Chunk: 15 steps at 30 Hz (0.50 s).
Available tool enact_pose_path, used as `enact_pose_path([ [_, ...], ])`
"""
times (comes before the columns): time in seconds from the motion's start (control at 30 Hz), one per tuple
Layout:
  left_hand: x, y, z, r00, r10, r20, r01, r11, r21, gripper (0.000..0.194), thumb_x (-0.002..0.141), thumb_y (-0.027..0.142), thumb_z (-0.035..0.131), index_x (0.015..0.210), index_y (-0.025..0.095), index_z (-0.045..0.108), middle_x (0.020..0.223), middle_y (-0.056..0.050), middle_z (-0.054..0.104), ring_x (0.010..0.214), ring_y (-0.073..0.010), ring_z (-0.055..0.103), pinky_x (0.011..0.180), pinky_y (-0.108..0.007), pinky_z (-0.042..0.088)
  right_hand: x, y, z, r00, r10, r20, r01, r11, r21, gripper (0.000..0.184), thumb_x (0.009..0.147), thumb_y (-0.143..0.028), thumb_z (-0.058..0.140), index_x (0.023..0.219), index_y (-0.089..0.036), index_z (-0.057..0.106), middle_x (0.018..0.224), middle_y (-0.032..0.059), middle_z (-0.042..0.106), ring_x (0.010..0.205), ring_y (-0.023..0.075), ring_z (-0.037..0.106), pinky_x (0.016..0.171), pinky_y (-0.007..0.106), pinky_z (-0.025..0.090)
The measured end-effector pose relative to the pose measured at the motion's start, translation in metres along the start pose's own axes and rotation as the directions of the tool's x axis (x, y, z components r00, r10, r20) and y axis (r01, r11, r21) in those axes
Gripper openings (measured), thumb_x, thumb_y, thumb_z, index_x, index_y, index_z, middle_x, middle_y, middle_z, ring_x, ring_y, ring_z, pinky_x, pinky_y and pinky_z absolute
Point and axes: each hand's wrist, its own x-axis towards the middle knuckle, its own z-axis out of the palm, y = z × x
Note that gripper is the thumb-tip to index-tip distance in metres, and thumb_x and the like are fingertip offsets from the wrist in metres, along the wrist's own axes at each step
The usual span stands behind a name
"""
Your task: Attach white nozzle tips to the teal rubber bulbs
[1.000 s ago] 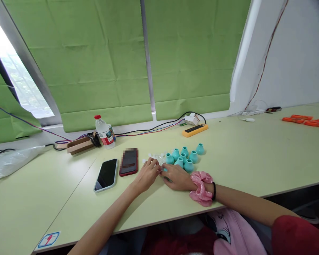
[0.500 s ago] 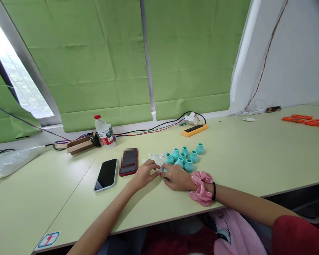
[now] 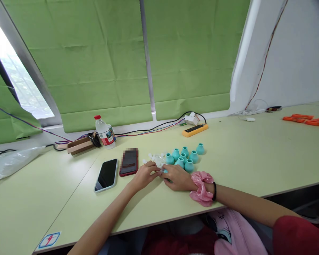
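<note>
My right hand [image 3: 177,176] is closed around a small teal vase-shaped piece [image 3: 165,171], most of it hidden under the fingers. Thumb and fingertips of my left hand [image 3: 145,174] come together in a pinch at the near end of that piece; what they grip, if anything, is too small to make out. Just beyond the fingers lies a loose pile of small whitish translucent pieces [image 3: 159,159]. Several more teal vase-shaped pieces [image 3: 183,157] stand upright with their round openings up, right behind my right hand.
Left of my hands lie a red-cased phone [image 3: 129,163] and a light-cased phone [image 3: 106,176]. Farther back are a water bottle [image 3: 105,132], an open cardboard box [image 3: 80,145], cables and a yellow power strip [image 3: 195,130]. Orange scissors [image 3: 297,118] lie far right. The table edge [image 3: 159,222] runs near my body.
My left fingers have drawn slightly left and lower, changing from bunched to a looser pinch against the right hand. My right hand stays in place with the teal piece.
</note>
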Motion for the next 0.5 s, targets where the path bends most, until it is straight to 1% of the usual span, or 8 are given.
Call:
enact_pose_path([
  [0.13, 0.0008, 0.0023, 0.0001, 0.998, -0.052, 0.027, 0.053, 0.998, -0.045, 0.019, 0.078, 0.027, 0.044, 0.072, 0.016, 0.058, 0.071, -0.002, 0.054, 0.066, -0.0104, 0.049, 0.058, -0.020, 0.037, 0.0000, -0.0004, -0.0004, 1.000, -0.004, -0.006, 0.004, 1.000, 0.025, 0.024, 0.076, -0.022, 0.040, 0.093, -0.018, 0.057, 0.092, 0.0067, 0.048, 0.078, 0.0157, 0.047, 0.064, 0.027, 0.035],
  [0.3, 0.0021, 0.0052, -0.0019, 0.995, -0.070, 0.073, 0.077, 0.993, -0.089, 0.019, 0.078, 0.023, 0.043, 0.072, 0.015, 0.059, 0.066, -0.002, 0.056, 0.062, -0.0101, 0.049, 0.057, -0.020, 0.036, -0.0001, -0.0012, -0.0009, 1.000, 0.011, -0.006, -0.011, 0.999, 0.045, 0.026, 0.076, -0.022, 0.040, 0.096, -0.019, 0.056, 0.094, 0.0069, 0.048, 0.079, 0.0160, 0.047, 0.065, 0.027, 0.035],
  [0.5, 0.0025, 0.0082, -0.0020, 0.992, -0.102, 0.075, 0.110, 0.988, -0.108, 0.021, 0.077, 0.019, 0.042, 0.068, 0.014, 0.060, 0.062, -0.002, 0.058, 0.055, -0.0092, 0.048, 0.054, -0.019, 0.034, -0.0001, -0.0017, -0.0011, 1.000, 0.022, -0.005, -0.022, 0.998, 0.054, 0.025, 0.075, -0.023, 0.041, 0.095, -0.021, 0.057, 0.094, 0.0066, 0.047, 0.078, 0.0160, 0.047, 0.064, 0.027, 0.035],
])
